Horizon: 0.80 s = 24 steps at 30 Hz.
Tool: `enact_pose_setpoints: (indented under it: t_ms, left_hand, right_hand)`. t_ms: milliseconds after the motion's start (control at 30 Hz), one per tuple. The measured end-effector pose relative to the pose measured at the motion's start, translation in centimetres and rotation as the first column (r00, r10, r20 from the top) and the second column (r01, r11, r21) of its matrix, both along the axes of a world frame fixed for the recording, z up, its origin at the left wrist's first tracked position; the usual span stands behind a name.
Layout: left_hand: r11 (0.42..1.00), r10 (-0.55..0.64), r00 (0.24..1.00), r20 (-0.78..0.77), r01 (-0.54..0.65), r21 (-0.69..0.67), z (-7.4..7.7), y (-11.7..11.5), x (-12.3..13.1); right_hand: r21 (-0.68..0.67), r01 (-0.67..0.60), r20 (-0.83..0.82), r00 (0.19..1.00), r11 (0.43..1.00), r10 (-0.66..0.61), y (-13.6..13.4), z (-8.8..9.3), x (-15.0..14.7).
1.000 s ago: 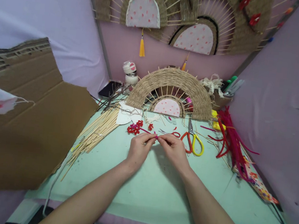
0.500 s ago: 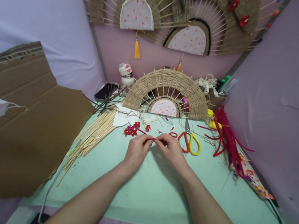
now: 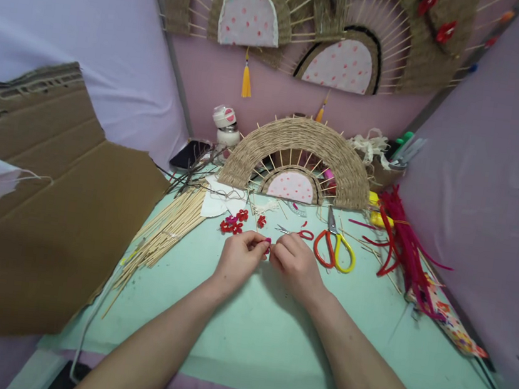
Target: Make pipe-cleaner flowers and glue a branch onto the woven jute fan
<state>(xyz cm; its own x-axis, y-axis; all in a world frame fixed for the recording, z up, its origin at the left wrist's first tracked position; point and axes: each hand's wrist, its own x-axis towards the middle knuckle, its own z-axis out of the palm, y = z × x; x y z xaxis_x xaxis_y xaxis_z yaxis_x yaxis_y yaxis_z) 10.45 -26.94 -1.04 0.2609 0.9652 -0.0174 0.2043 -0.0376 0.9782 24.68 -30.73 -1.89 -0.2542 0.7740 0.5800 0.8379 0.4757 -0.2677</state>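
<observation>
Your magenta strip point(image 3: 268, 241) no longer pokes out past your left hand point(image 3: 238, 256), so it's likely bent up; left pinches it; right hand point(image 3: 297, 263) curls just beside, hold unclear.

The pale green counter point(image 3: 260, 340) bore a slanting bundle of thin sticks point(image 3: 168, 227) on the left, dark twigs point(image 3: 194, 177) at its far end and white paper point(image 3: 217, 203) beside it. Red flowers point(image 3: 233, 226) lay near the middle, then small red-handled scissors point(image 3: 303, 231) and larger scissors point(image 3: 332, 230) with one red and one yellow handle. Behind them stood a woven half-round fan point(image 3: 301, 133); crimson pipe cleaners point(image 3: 406, 250) lay bunched on the right.
</observation>
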Motion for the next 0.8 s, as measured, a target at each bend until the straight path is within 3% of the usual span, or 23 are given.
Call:
enact_pose_setpoints:
  t_ms: [67,167,233,333,400,500,633,733,800]
  left_hand:
    - [0.997,-0.007,0.998,0.065,0.012,-0.079,-0.1,0.3,0.1]
    - [0.998,0.032,0.995,0.098,-0.026,-0.061,-0.3,0.5,0.0]
    - [0.998,0.062,0.994,0.086,-0.064,0.024,-0.5,0.5,0.0]
    - [0.98,0.067,0.997,0.039,-0.073,0.185,-0.6,0.2,-0.2]
    - [0.957,0.059,0.998,-0.011,-0.053,0.285,-0.6,-0.1,-0.1]
    - [0.919,0.046,0.994,-0.101,-0.002,0.394,-0.4,-0.4,0.0]
    - [0.918,0.039,0.992,-0.123,0.013,0.396,-0.2,-0.6,0.2]
    - [0.949,0.038,0.992,-0.118,0.002,0.316,-0.2,-0.6,0.2]
    - [0.969,0.043,0.994,-0.105,-0.015,0.248,-0.3,-0.5,0.2]
  right_hand:
    - [-0.014,-0.011,-0.04,0.999,1.0,0.01,0.0,0.0,0.0]
    - [-0.136,0.022,-0.325,0.943,0.99,-0.065,0.2,-0.1,0.1]
    - [-0.323,0.014,-0.551,0.81,0.946,-0.2,0.4,-0.1,0.3]
    - [-0.582,-0.183,-0.734,0.537,0.792,-0.415,0.6,-0.2,0.5]
    - [-0.607,-0.346,-0.788,0.382,0.715,-0.484,0.7,-0.2,0.5]
    - [-0.562,-0.457,-0.825,0.249,0.689,-0.508,0.7,0.0,0.2]
    - [-0.582,-0.422,-0.812,0.262,0.695,-0.521,0.5,0.2,0.2]
    - [-0.608,-0.346,-0.787,0.381,0.715,-0.485,0.5,0.0,0.2]
    - [-0.593,-0.242,-0.754,0.502,0.768,-0.424,0.4,-0.1,0.1]
